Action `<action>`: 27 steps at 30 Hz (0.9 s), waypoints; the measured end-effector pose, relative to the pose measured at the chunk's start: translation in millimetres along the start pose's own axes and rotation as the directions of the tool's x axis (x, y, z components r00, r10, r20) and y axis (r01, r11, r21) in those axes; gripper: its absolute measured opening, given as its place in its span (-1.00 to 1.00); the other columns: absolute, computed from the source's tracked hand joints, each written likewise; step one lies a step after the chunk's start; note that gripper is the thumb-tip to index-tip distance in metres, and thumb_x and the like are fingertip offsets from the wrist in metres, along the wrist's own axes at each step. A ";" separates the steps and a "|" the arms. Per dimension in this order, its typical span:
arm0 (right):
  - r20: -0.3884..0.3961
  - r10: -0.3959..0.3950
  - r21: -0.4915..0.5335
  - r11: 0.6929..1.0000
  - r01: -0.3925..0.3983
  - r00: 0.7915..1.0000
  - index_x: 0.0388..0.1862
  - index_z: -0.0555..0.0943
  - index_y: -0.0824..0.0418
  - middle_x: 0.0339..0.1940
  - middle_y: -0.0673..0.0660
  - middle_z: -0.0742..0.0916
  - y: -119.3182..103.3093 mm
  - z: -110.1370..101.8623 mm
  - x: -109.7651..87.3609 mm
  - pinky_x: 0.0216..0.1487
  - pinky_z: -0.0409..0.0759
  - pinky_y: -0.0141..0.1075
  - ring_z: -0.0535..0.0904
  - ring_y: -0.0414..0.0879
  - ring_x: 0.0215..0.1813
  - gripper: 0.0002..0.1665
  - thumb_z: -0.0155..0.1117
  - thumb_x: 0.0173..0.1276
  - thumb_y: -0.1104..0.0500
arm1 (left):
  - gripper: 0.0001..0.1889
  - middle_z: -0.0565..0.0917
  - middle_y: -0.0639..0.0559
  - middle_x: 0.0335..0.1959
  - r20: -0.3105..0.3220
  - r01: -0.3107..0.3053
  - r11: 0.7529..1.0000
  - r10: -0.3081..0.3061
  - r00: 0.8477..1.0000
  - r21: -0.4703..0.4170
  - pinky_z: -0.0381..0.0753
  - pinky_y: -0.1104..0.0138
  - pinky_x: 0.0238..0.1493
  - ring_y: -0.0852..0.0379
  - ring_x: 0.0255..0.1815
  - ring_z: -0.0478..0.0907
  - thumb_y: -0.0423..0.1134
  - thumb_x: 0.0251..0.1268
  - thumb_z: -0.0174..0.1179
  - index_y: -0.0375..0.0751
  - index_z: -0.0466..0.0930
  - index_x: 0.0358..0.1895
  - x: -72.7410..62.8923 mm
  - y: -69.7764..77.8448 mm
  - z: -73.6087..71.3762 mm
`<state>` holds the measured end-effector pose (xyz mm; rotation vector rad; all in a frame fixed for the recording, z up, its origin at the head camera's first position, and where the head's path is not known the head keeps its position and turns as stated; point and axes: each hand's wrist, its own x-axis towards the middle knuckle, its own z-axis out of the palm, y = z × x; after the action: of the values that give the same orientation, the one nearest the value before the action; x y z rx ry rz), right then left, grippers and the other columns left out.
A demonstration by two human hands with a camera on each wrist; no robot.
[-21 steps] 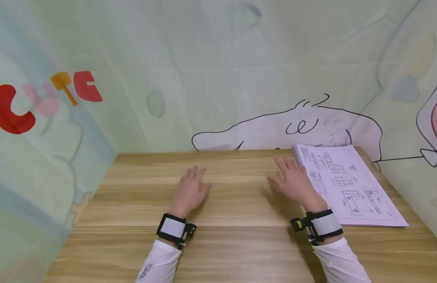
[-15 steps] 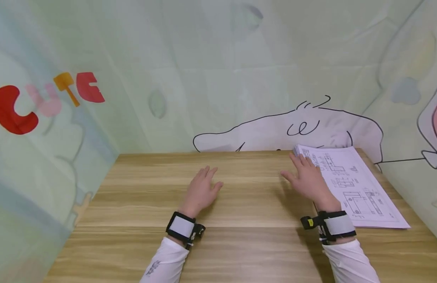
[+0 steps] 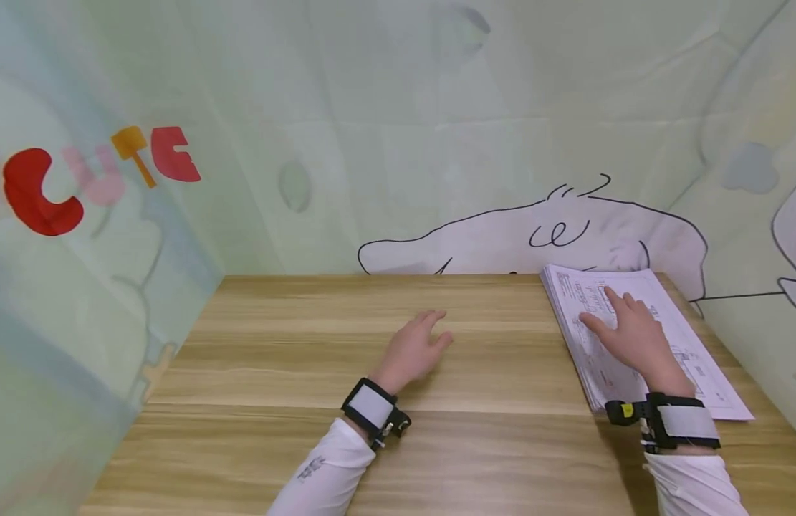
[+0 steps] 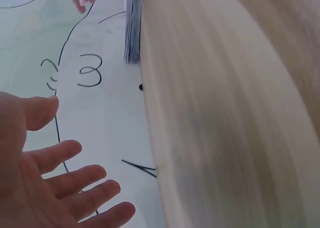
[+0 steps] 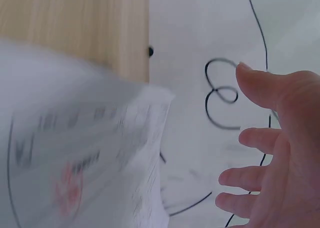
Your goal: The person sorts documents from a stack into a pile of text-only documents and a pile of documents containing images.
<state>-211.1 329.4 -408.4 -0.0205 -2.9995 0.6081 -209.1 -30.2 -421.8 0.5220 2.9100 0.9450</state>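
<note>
Clearly, the relation that matters most is between the right hand (image 3: 636, 342) and the paper stack (image 3: 607, 365), for that hand is much the nearer of the two. The stack lies flat on the right side of the desk (image 3: 294, 358), its far edge close to the backdrop (image 3: 398, 143). Its long axis appears to run away from the person, slightly aslant, with the layered sheet edges showing along its left side. Seen from the head, the right hand covers part of the printed top sheet, fingers pointing toward the far edge. The left wrist view, however, shows a gap between that hand and the stack, so the paper lies below it, apart from the fingers. Its fingers are spread, thumb held away, with nothing between them.

Meanwhile, the left hand (image 3: 410, 352) hovers above the bare wood left of the stack, well apart from it. Its fingers are parted too, the thumb standing off, and it holds nothing. From there the stack lies to the right; judging by the layout, the left hand would have to cross sideways to meet the layered edge, whereas the right would need only to lower.
</note>
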 end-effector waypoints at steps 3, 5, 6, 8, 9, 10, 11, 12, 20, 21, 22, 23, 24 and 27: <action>0.029 0.055 -0.041 0.998 -0.054 0.998 0.53 -0.03 0.50 0.36 0.78 0.17 23.7 -3.6 -3.7 0.20 0.06 0.56 0.04 0.70 0.37 0.08 -0.11 0.49 -0.34 | -0.44 0.35 -0.15 0.50 0.042 -0.027 0.999 0.025 0.999 0.045 0.37 0.03 0.44 -0.11 0.47 0.37 0.04 0.53 -0.03 -0.08 0.29 0.48 2.5 8.7 12.4; 0.043 0.077 -0.068 0.995 -0.074 0.996 0.52 -0.04 0.53 0.34 0.80 0.18 38.3 -6.5 -6.3 0.18 0.11 0.56 0.07 0.70 0.34 0.09 -0.11 0.49 -0.35 | -0.44 0.35 -0.15 0.50 0.065 -0.055 0.995 0.050 0.997 0.085 0.39 0.05 0.44 -0.10 0.46 0.38 0.05 0.54 -0.04 -0.08 0.29 0.48 4.2 15.0 20.5; 0.053 0.090 -0.070 0.994 -0.086 0.995 0.52 -0.05 0.54 0.33 0.81 0.17 44.8 -8.2 -7.5 0.17 0.11 0.56 0.06 0.71 0.34 0.11 -0.11 0.48 -0.36 | -0.44 0.35 -0.14 0.50 0.078 -0.068 0.993 0.061 0.995 0.099 0.39 0.07 0.44 -0.09 0.47 0.38 0.06 0.54 -0.05 -0.07 0.28 0.48 5.1 18.3 24.0; 0.062 0.106 -0.072 0.992 -0.101 0.992 0.50 -0.06 0.57 0.33 0.83 0.15 55.7 -10.9 -8.7 0.18 0.13 0.55 0.05 0.72 0.34 0.12 -0.12 0.48 -0.35 | -0.44 0.36 -0.11 0.50 0.093 -0.087 0.989 0.076 0.993 0.122 0.38 0.11 0.45 -0.05 0.48 0.37 0.07 0.54 -0.06 -0.05 0.28 0.49 7.0 25.0 29.3; 0.068 0.116 -0.066 0.992 -0.111 0.991 0.50 -0.07 0.57 0.33 0.83 0.13 59.9 -12.1 -9.1 0.18 0.13 0.55 0.04 0.72 0.34 0.12 -0.12 0.48 -0.36 | -0.44 0.38 -0.10 0.49 0.096 -0.100 0.986 0.088 0.992 0.131 0.38 0.14 0.45 -0.03 0.47 0.38 0.08 0.54 -0.06 -0.04 0.29 0.48 8.0 28.3 31.5; 0.073 0.126 -0.059 0.991 -0.122 0.989 0.50 -0.08 0.58 0.33 0.84 0.12 63.5 -13.1 -9.2 0.19 0.12 0.55 0.03 0.73 0.34 0.13 -0.12 0.48 -0.36 | -0.45 0.38 -0.08 0.49 0.100 -0.109 0.984 0.095 0.990 0.141 0.38 0.16 0.45 -0.01 0.48 0.38 0.09 0.54 -0.07 -0.03 0.29 0.48 9.0 31.7 33.5; 0.077 0.135 -0.053 0.990 -0.131 0.988 0.49 -0.09 0.59 0.33 0.84 0.10 66.6 -13.8 -9.2 0.19 0.12 0.54 0.02 0.73 0.34 0.13 -0.12 0.48 -0.36 | -0.45 0.40 -0.06 0.48 0.101 -0.116 0.982 0.102 0.990 0.147 0.38 0.18 0.45 0.01 0.48 0.38 0.08 0.54 -0.07 -0.02 0.29 0.48 10.2 35.4 35.8; 0.088 0.146 -0.040 0.989 -0.143 0.985 0.49 -0.10 0.60 0.33 0.84 0.09 69.3 -14.3 -9.4 0.20 0.11 0.53 0.00 0.73 0.35 0.14 -0.12 0.49 -0.35 | -0.45 0.41 -0.04 0.47 0.102 -0.124 0.981 0.110 0.989 0.148 0.38 0.20 0.45 0.04 0.48 0.38 0.08 0.54 -0.06 -0.02 0.30 0.48 11.5 39.1 38.0; 0.168 0.256 0.018 0.965 -0.262 0.952 0.46 -0.22 0.66 0.36 0.81 0.05 87.1 -7.6 -9.3 0.20 0.19 0.48 0.04 0.73 0.32 0.19 -0.13 0.48 -0.35 | -0.47 0.54 0.11 0.37 0.110 -0.177 0.977 0.164 0.980 0.117 0.40 0.37 0.40 0.22 0.37 0.48 0.06 0.50 0.00 -0.05 0.38 0.42 18.0 65.0 63.6; 0.167 0.272 0.017 0.960 -0.279 0.948 0.46 -0.23 0.65 0.36 0.81 0.07 88.7 -6.9 -9.0 0.18 0.20 0.47 0.06 0.72 0.31 0.19 -0.14 0.48 -0.36 | -0.47 0.57 0.12 0.33 0.116 -0.184 0.977 0.171 0.978 0.109 0.42 0.38 0.38 0.24 0.32 0.52 0.06 0.50 0.01 -0.06 0.39 0.41 18.4 67.3 67.0; 0.166 0.285 0.015 0.956 -0.292 0.944 0.46 -0.23 0.65 0.35 0.81 0.08 90.2 -6.4 -8.8 0.17 0.22 0.46 0.08 0.71 0.29 0.19 -0.14 0.48 -0.36 | -0.47 0.58 0.11 0.32 0.122 -0.190 0.977 0.178 0.976 0.098 0.42 0.40 0.37 0.25 0.31 0.53 0.07 0.49 0.02 -0.07 0.40 0.41 18.9 69.5 70.7; 0.163 0.299 0.016 0.952 -0.305 0.940 0.46 -0.23 0.65 0.35 0.81 0.09 91.4 -6.4 -9.0 0.16 0.23 0.46 0.09 0.70 0.28 0.19 -0.14 0.48 -0.35 | -0.47 0.60 0.10 0.30 0.130 -0.196 0.977 0.184 0.974 0.088 0.44 0.41 0.35 0.26 0.29 0.53 0.08 0.49 0.03 -0.08 0.41 0.40 19.3 71.7 74.4; 0.163 0.305 0.022 0.950 -0.313 0.938 0.46 -0.23 0.65 0.35 0.81 0.09 92.7 -6.1 -9.2 0.17 0.22 0.45 0.08 0.71 0.29 0.19 -0.14 0.48 -0.35 | -0.46 0.62 0.10 0.27 0.138 -0.202 0.976 0.190 0.972 0.078 0.46 0.43 0.33 0.28 0.25 0.55 0.09 0.48 0.03 -0.08 0.42 0.39 19.5 73.9 78.0; 0.166 0.316 0.035 0.945 -0.326 0.934 0.47 -0.26 0.64 0.37 0.80 0.07 92.6 -6.8 -10.3 0.19 0.19 0.45 0.06 0.70 0.31 0.18 -0.13 0.48 -0.33 | -0.48 0.69 0.12 0.15 0.156 -0.202 0.979 0.196 0.968 0.019 0.50 0.50 0.23 0.34 0.10 0.60 0.08 0.48 0.04 -0.08 0.45 0.37 20.1 80.4 88.5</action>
<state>-200.5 417.0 -438.9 -0.4917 -3.1534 0.7656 -191.4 87.3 -446.1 0.8628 2.7790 0.8321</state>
